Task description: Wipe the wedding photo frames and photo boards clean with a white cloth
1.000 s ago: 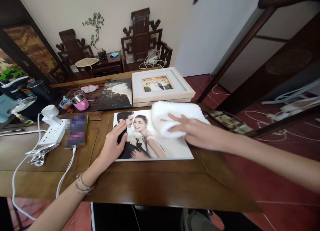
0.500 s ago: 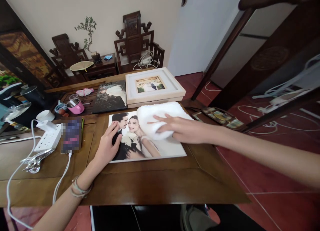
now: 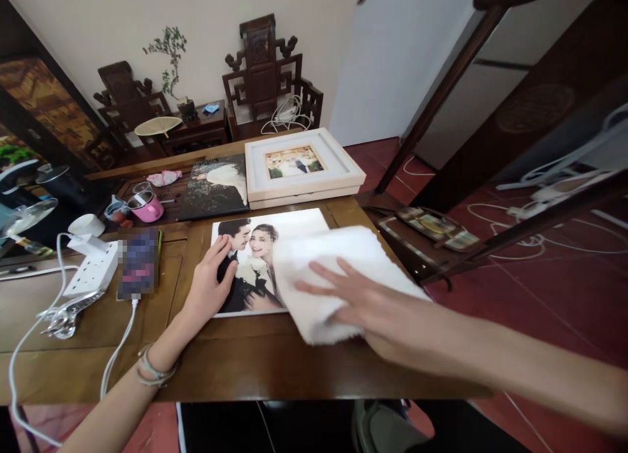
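Observation:
A wedding photo panel [image 3: 252, 280] lies flat on the wooden table [image 3: 235, 368], showing a couple on a white ground. My left hand [image 3: 212, 276] rests flat on its left edge, fingers stretched out and thumb apart. Over the panel's right part spreads a folded white towel [image 3: 358, 247], which hides that side and hangs past the panel's near edge. My right hand [image 3: 366, 299] presses down on the towel with spread fingers; the lower fingers and thumb are partly tucked into the cloth.
Behind the panel stand a white framed picture [image 3: 304, 186] and a dark photo panel [image 3: 213, 195]. To the left are a pink mug [image 3: 152, 208], a phone [image 3: 138, 267] on a charging cable and a white power strip [image 3: 93, 270]. A wooden chair [image 3: 441, 106] is at the right.
My right hand has slid the towel toward me and to the right, from the panel's upper part to its near right side. My left hand has stayed on the panel.

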### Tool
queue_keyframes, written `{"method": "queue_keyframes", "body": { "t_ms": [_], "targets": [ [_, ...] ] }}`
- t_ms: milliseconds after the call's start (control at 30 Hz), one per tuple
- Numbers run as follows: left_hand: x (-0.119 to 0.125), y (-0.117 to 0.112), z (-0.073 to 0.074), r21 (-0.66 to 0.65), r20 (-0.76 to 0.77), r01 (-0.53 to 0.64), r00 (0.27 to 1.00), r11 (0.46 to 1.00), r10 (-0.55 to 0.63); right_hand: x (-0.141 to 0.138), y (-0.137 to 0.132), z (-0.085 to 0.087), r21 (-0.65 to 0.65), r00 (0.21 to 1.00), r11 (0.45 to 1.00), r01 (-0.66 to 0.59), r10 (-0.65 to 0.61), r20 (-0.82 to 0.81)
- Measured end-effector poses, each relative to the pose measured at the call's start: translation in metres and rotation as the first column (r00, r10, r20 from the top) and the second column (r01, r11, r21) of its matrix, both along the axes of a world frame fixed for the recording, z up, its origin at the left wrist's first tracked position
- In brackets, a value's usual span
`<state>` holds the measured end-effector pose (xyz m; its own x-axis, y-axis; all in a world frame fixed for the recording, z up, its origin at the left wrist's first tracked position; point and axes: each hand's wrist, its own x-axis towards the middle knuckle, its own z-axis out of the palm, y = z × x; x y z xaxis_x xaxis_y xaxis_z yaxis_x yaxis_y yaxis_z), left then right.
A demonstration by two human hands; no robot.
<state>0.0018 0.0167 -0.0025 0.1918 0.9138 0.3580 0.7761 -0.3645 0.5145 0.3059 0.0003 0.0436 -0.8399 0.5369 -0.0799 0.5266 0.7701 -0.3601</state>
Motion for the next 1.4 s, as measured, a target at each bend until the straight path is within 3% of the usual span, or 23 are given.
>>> {"method": "queue_keyframes", "body": {
  "t_ms": [133,233,333,467,600,700,833,1067,1167,1267,1400],
  "targets": [
    [0.000,0.001,0.000,0.008,-0.013,0.003,1.000,1.000,-0.003,-0.002,-0.050,-0.006,-0.021,0.997,0.997,-0.077,0.077,-0.030],
    [0.000,0.001,0.001,0.007,-0.030,0.016,0.999,1.000,-0.016,-0.008,-0.055,-0.008,-0.028,0.994,0.994,-0.105,0.104,-0.039],
    [0.000,0.001,0.001,0.001,-0.040,0.030,0.999,1.000,-0.030,-0.011,-0.028,-0.003,-0.036,0.995,0.995,-0.098,0.097,-0.031],
    [-0.002,0.002,0.001,0.006,-0.041,0.042,0.998,0.999,-0.042,-0.008,0.033,0.005,-0.043,1.000,0.999,0.003,-0.004,-0.031],
    [-0.004,0.002,-0.001,0.004,-0.035,0.039,0.999,0.999,-0.038,-0.004,0.088,-0.001,0.036,0.998,0.998,0.059,-0.058,-0.024],
    [-0.004,0.002,-0.001,0.000,-0.032,0.033,0.999,0.999,-0.033,-0.007,0.107,-0.008,0.104,0.997,0.992,0.066,-0.063,-0.034],
    [-0.003,0.001,-0.001,0.008,-0.029,0.022,0.999,1.000,-0.021,-0.009,0.087,-0.015,0.113,0.996,0.993,0.037,-0.028,-0.087],
    [-0.002,0.001,-0.002,0.006,-0.053,0.010,0.999,1.000,-0.010,-0.004,-0.030,-0.029,0.154,0.983,0.987,-0.040,0.066,-0.172],
    [-0.003,0.001,-0.003,0.009,-0.051,0.020,0.999,1.000,-0.019,-0.008,-0.060,-0.030,0.169,0.971,0.975,-0.145,0.173,-0.163],
    [-0.003,0.001,-0.004,0.001,-0.050,0.030,0.998,1.000,-0.030,-0.017,-0.053,-0.022,0.100,0.973,0.978,-0.182,0.194,-0.126],
    [-0.004,0.001,-0.003,-0.009,-0.048,0.037,0.998,0.999,-0.037,-0.027,0.003,-0.010,0.049,0.987,0.988,-0.145,0.148,-0.056]
  ]
}}
